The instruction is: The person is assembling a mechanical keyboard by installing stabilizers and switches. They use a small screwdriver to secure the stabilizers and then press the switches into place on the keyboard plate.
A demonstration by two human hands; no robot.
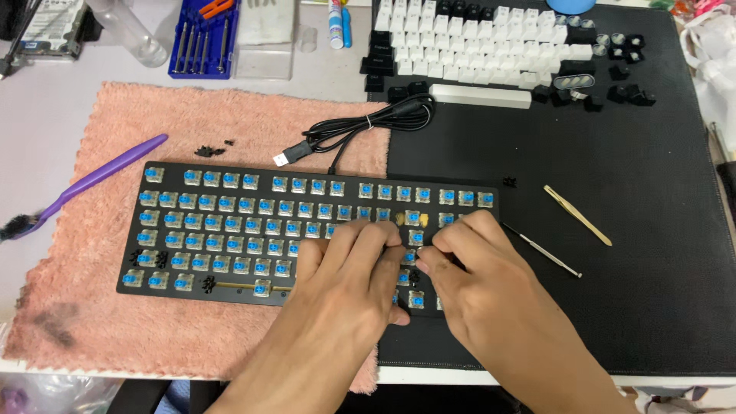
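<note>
Head view: we look down on our two bare hands working over a black keyboard (230, 230) stripped of its keycaps, lying partly on a pink towel (153, 115) and partly on a black mat (613, 230) on the desk.

Our left hand (349, 264) lies flat, fingers loosely curled, over the lower middle rows and grips nothing we can see. Our right hand (475, 264) sits just beside it, fingertips pinched down at a spot among the switches; whether it grips anything small we cannot tell.

As we judge it, the stripping is done: every switch left of our left hand shows its bare blue stem, and the removed keycaps (475, 46) lie in neat rows well beyond our hands at the far edge of the mat. Just beyond our fingertips one spot in the board shows yellowish instead of blue. The work at the switches under our hands looks unfinished, and no caps are back on.

Right of our right hand lie a thin metal tool (543, 250) and brass-coloured tweezers (577, 215). Far left of our left hand lies a purple brush (84, 188). The keyboard's cable (360, 126) coils beyond our hands.

Our hands hide the board's lower right rows, and what the fingertips touch is too small to make out.
</note>
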